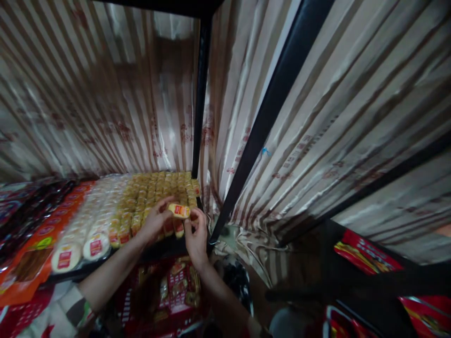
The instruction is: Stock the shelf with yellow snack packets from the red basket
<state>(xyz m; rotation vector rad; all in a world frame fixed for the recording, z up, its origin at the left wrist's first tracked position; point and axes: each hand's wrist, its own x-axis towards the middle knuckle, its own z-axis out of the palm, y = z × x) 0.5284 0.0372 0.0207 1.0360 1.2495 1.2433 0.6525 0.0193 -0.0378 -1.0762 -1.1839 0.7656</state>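
Observation:
A small yellow snack packet with a red label is held up between my two hands, above the front right of the shelf. The fingers of my left hand pinch its left end. My right hand grips the right end between thumb and fingers. Behind and beneath the hands stand tight rows of similar yellow packets. Below my forearms sits a red basket with more small wrapped packets in it.
Left of the yellow rows lie rows of round white packets, then orange bags and dark packages. A black post rises right of my right hand, before striped curtains. Red packets lie on a rack at lower right.

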